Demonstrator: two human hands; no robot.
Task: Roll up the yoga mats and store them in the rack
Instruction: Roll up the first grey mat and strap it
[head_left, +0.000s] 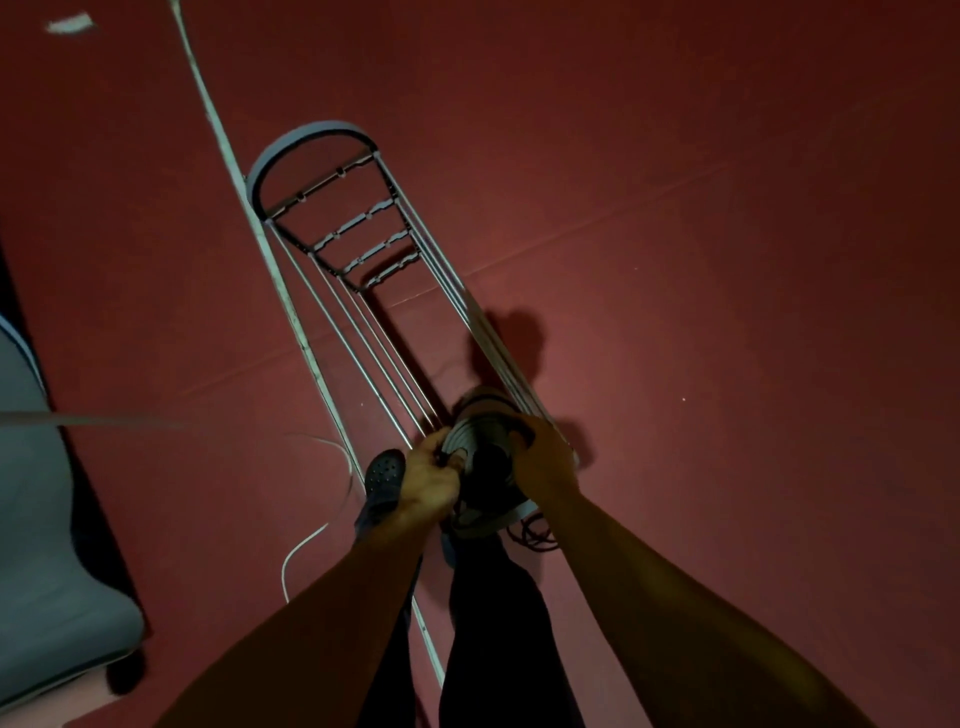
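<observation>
We grip one rolled mat (480, 457) end-on, left hand (434, 475) and right hand (540, 457) clamped round it, entering an otherwise bare rack (363, 244); seating remains.

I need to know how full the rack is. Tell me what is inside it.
One rolled mat, gripped by the left hand and the right hand, sits at the rack's near end. The farther rungs look bare. The hands and roll hide whatever lies beneath them.

Dark red floor (727, 208), dimly lit.
Metal rack (363, 291) stands on it dead centre, a white cable (291, 312) running past its 9 o'clock side, and a grey mat (47, 519) lies flat over at 8 o'clock.
</observation>
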